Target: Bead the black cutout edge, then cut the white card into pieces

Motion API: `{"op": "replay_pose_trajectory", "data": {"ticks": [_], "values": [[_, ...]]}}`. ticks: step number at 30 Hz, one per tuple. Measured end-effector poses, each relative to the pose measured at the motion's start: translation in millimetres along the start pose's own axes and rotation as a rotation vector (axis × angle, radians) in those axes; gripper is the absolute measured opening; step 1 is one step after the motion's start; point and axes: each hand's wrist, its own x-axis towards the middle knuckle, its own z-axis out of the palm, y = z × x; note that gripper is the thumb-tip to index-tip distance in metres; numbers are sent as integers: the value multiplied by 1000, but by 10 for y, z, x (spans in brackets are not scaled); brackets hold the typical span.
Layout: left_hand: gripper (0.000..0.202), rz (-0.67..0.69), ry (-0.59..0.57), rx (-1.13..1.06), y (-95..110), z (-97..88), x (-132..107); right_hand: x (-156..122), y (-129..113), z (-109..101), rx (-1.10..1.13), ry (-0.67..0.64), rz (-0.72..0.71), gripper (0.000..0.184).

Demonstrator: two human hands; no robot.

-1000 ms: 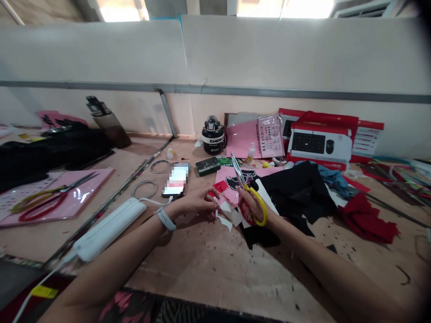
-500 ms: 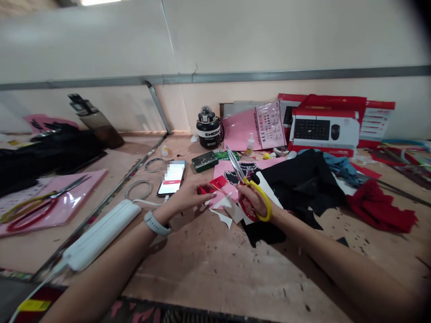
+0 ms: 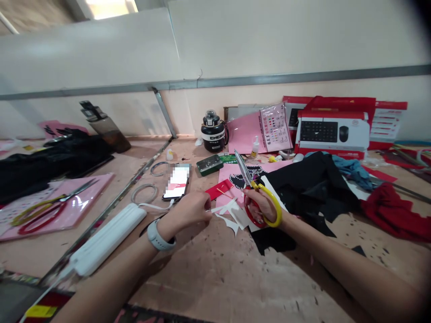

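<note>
My right hand grips large scissors by their yellow and red handles. The silver blades point up and away and look nearly closed. To the left, my left hand is closed, with its fingertips at the end of a thin white strip. Whatever those fingers pinch is hidden. White scraps and a red piece lie between the hands. Behind the scissors, a black shape edged with pale beads rests on a pink sheet. Black cloth spreads to the right.
A phone, a white power strip and a green box surround the left hand. Farther back stand a black bottle, a glue bottle and keyboard boxes. More scissors lie far left; red cloth lies right.
My left hand has moved down and its fingers have curled closed, uncovering more of the red piece. My right hand still holds the scissors. The view has shifted slightly.
</note>
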Motion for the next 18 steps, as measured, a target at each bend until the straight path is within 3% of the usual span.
{"op": "replay_pose_trajectory", "data": {"ticks": [4,12,18], "values": [[13,-29,-1,60,-4,-53,2,3,-28,17,11,20,24,42],[5,-52,-124,229,12,-97,-15,22,-25,12,30,21,51,42],[9,-27,-148,240,17,-178,-23,33,14,-11,33,23,37,41]]}}
